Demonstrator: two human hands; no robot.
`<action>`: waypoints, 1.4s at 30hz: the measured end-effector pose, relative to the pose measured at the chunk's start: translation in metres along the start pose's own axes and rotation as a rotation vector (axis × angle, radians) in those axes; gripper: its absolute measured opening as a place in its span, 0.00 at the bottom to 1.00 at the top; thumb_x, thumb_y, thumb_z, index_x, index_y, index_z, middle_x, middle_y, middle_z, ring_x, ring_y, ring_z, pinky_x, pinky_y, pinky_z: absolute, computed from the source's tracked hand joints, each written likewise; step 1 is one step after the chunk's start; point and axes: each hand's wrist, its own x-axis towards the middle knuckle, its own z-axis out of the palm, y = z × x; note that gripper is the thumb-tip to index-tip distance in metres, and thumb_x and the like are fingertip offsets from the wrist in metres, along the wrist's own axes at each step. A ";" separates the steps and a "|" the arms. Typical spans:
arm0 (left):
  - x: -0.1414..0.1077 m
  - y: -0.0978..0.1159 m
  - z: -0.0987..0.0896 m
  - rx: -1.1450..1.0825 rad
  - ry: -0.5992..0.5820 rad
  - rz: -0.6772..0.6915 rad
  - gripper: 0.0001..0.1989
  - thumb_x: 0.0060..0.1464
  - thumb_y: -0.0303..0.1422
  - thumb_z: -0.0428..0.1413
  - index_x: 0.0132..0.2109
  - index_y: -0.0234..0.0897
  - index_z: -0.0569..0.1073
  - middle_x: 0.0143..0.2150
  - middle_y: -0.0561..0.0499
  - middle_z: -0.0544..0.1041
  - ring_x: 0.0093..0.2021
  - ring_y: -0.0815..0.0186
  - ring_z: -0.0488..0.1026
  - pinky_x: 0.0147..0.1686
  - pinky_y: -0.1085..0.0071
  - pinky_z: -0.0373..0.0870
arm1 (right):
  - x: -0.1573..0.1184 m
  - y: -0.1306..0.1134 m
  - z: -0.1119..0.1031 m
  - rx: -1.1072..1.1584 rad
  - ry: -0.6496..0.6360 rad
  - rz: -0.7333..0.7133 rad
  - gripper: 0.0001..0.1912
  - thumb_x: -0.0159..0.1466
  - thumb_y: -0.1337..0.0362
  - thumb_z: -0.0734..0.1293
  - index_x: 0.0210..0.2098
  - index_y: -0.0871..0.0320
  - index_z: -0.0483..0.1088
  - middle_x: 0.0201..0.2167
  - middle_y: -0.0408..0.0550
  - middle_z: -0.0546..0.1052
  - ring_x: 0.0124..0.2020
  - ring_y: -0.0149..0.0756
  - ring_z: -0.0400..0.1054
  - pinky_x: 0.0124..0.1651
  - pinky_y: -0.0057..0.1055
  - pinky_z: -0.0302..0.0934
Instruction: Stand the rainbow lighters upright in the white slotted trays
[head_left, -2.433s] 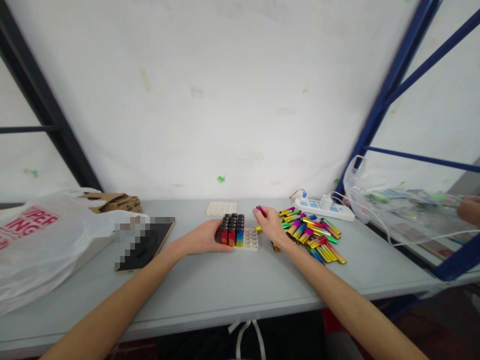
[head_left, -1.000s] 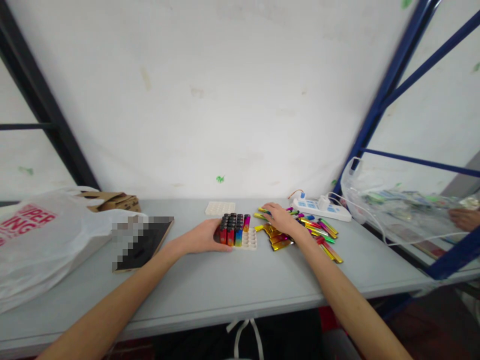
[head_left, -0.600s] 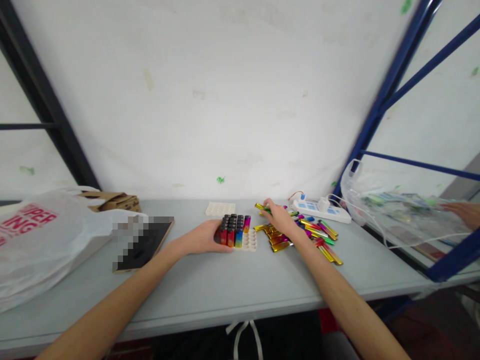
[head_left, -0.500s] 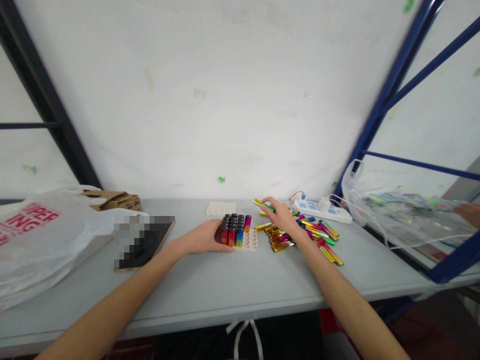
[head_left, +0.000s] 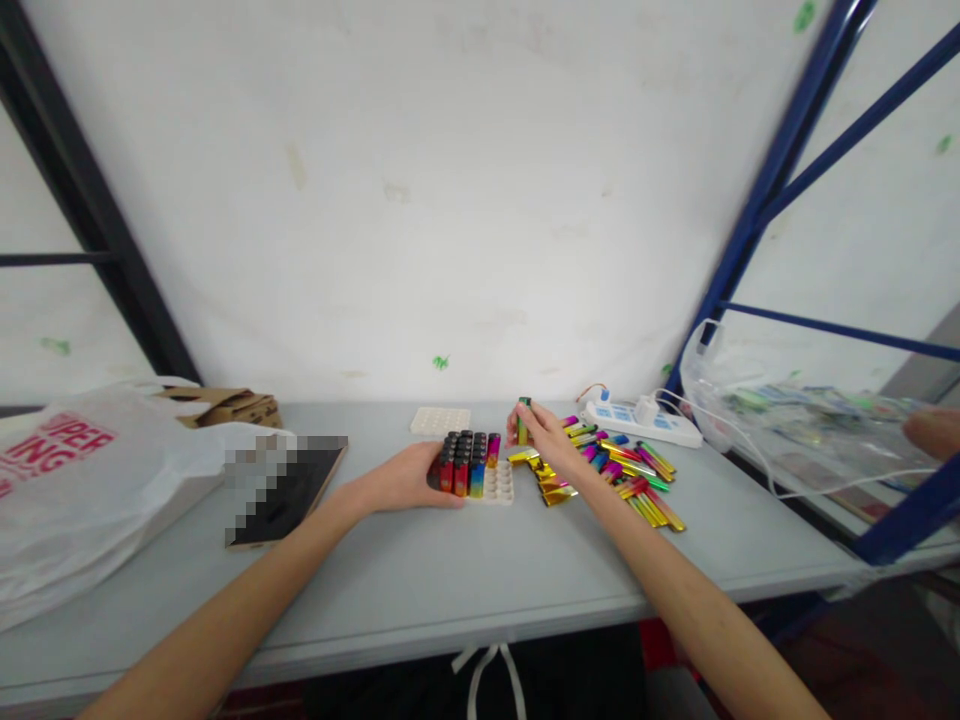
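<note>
Several lighters (head_left: 461,465) with black tops stand upright in rows in a pale tray with round holes (head_left: 499,484). My left hand (head_left: 409,474) grips the tray's left end, thumb along the front and fingers mostly hidden behind the lighters. Bare holes show on the tray's right side. Just right of and above the tray, my right hand (head_left: 544,436) pinches a green and yellow lighter (head_left: 523,423), held upright. Below and beside that hand spreads a loose pile of shiny multicoloured lighters (head_left: 641,468), partly covered by my forearm.
A second pale tray (head_left: 441,421) lies near the wall. At the back right is a white power strip (head_left: 645,422) with cables. To the left are a dark flat panel (head_left: 296,490) and a white plastic bag (head_left: 90,490). Another person's hand (head_left: 934,433) shows at the right edge.
My right hand has turned the lighter from lying nearly flat to upright and moved slightly left. The left hand stays on the tray. At far right, the other person's hand has shifted.
</note>
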 end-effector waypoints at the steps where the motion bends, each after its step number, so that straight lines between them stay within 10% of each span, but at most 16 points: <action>1: 0.000 0.000 0.000 -0.003 -0.001 0.007 0.33 0.45 0.50 0.69 0.55 0.38 0.73 0.51 0.47 0.81 0.50 0.51 0.78 0.51 0.61 0.73 | -0.001 -0.001 0.002 0.044 -0.027 0.009 0.25 0.67 0.39 0.63 0.34 0.56 0.66 0.26 0.41 0.71 0.27 0.32 0.67 0.33 0.30 0.63; 12: 0.000 0.000 0.000 0.002 0.003 0.019 0.34 0.45 0.51 0.69 0.54 0.38 0.74 0.50 0.47 0.81 0.49 0.51 0.78 0.48 0.62 0.74 | -0.005 -0.004 0.018 0.238 0.068 0.277 0.31 0.66 0.38 0.59 0.18 0.54 0.52 0.16 0.34 0.47 0.17 0.24 0.38 0.20 0.26 0.33; 20: 0.000 -0.003 0.001 0.013 0.011 0.016 0.34 0.44 0.52 0.69 0.54 0.38 0.74 0.51 0.47 0.81 0.49 0.51 0.78 0.50 0.61 0.74 | -0.007 -0.005 0.023 0.123 0.204 0.264 0.22 0.65 0.52 0.55 0.18 0.53 0.51 0.13 0.36 0.49 0.15 0.26 0.39 0.18 0.27 0.34; 42: 0.000 0.003 -0.001 -0.026 -0.011 -0.004 0.33 0.45 0.50 0.68 0.54 0.38 0.74 0.50 0.47 0.81 0.49 0.51 0.78 0.49 0.61 0.74 | -0.007 -0.006 0.017 -0.027 0.123 0.199 0.28 0.67 0.43 0.56 0.19 0.54 0.55 0.14 0.36 0.51 0.15 0.26 0.43 0.20 0.27 0.38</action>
